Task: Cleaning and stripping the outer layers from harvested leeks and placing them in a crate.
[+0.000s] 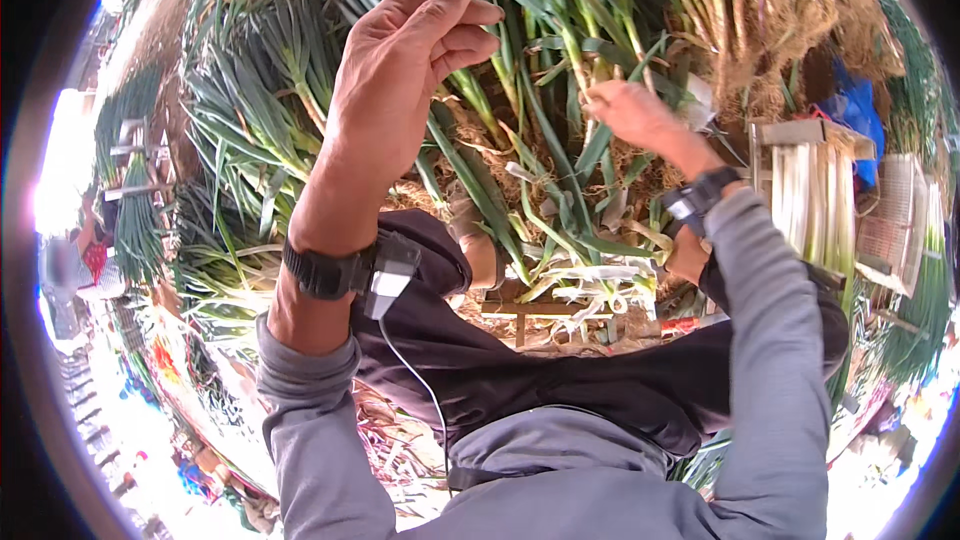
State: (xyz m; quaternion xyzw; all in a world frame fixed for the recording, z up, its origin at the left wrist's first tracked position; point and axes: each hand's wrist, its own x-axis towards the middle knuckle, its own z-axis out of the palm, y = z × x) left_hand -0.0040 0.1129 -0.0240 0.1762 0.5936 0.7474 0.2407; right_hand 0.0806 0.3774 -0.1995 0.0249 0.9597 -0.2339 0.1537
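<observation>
My left hand [410, 50] is raised above a spread of long green onions [290, 70]. Its thumb and forefinger are pressed together and the other fingers curl in; leaves pass behind the fingertips, and whether anything thin is pinched I cannot make out. Lower and to the right, my right hand [640, 115] has its fingers closed at a pale green onion stalk [603, 70], slightly blurred. Loose green onions with soil-covered roots lie below both hands, between my feet. Peeled pale scraps [610, 285] rest on a small wooden stand [520, 308] in front of my lap.
At right, a wooden rack [812, 135] holds cleaned white stalks [800, 190], with a blue plastic bag [858, 110] behind it. Brown, rooty bunches [790, 20] lie at the far right. A cable [425, 380] hangs from my left wrist device [385, 275].
</observation>
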